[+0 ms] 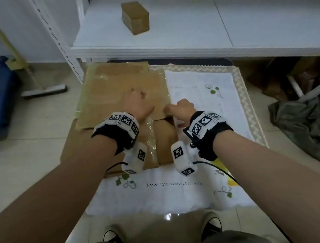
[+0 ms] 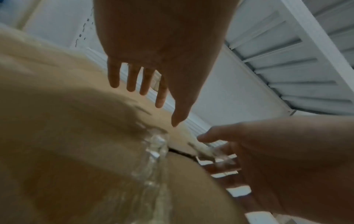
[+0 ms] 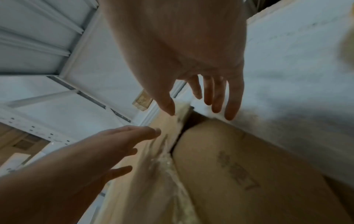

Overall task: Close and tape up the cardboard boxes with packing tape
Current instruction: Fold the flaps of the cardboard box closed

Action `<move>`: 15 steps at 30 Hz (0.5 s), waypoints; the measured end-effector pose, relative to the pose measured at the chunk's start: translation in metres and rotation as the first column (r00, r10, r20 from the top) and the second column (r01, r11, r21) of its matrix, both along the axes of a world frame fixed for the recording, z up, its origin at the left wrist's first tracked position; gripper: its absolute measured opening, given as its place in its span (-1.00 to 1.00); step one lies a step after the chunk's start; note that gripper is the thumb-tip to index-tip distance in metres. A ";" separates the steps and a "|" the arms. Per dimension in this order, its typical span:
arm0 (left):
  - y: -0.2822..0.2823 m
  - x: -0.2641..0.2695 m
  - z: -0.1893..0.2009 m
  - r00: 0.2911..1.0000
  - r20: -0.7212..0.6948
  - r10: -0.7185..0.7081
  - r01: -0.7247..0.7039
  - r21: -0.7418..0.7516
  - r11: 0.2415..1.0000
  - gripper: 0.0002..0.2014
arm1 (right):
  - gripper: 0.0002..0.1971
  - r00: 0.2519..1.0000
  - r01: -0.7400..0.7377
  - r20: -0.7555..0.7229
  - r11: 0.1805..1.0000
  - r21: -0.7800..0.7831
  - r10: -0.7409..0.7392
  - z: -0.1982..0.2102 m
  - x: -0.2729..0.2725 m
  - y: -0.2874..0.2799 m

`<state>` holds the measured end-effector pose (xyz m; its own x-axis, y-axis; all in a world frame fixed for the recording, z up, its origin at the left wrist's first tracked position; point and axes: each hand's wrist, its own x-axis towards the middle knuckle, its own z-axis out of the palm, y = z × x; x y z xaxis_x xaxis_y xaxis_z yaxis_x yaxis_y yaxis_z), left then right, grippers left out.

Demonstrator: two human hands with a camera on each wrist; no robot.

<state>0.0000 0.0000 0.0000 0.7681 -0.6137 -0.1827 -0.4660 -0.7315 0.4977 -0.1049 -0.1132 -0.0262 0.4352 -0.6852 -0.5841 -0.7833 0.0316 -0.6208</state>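
Cardboard box (image 1: 115, 94) lies under both grips, left hand (image 1: 137, 102) and right hand (image 1: 181, 108) spread, seemingly touching its flaps

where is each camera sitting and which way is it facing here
Head: worn on the head, looking forward and down at the cardboard box on a white cloth; both forearms, wrist bands and shoes show.
Left wrist: looks along the left hand at its straight fingers over the box flap; the right hand enters from the right.
Right wrist: looks along the right hand at its fingers near the flap gap.
Shared: both wrist views show the crinkled clear tape and both hands.
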 end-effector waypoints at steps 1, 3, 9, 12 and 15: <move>0.001 0.002 -0.008 1.000 0.009 -0.018 0.018 0.035 0.999 -0.43 | -0.38 1.000 -0.002 0.026 1.000 0.004 0.002 -0.008 0.000 0.001; -0.001 0.011 -0.031 0.998 0.043 -0.037 0.033 0.091 0.995 -0.26 | -0.62 0.994 -0.020 0.104 1.000 0.012 0.018 -0.029 0.003 -0.002; -0.008 0.020 -0.047 0.995 0.080 -0.057 0.051 0.070 0.996 -0.28 | -0.65 0.972 0.011 0.236 0.998 -0.062 0.003 -0.052 0.015 -0.004; -0.002 0.018 -0.044 0.995 0.090 -0.040 0.039 0.012 0.999 -0.24 | -0.68 0.956 0.010 0.293 0.997 -0.073 0.012 -0.047 0.015 -0.003; 0.010 0.012 -0.038 0.994 0.107 0.010 -0.006 -0.033 0.999 -0.21 | -0.88 0.934 0.011 0.357 0.999 -0.050 0.007 -0.037 0.002 0.002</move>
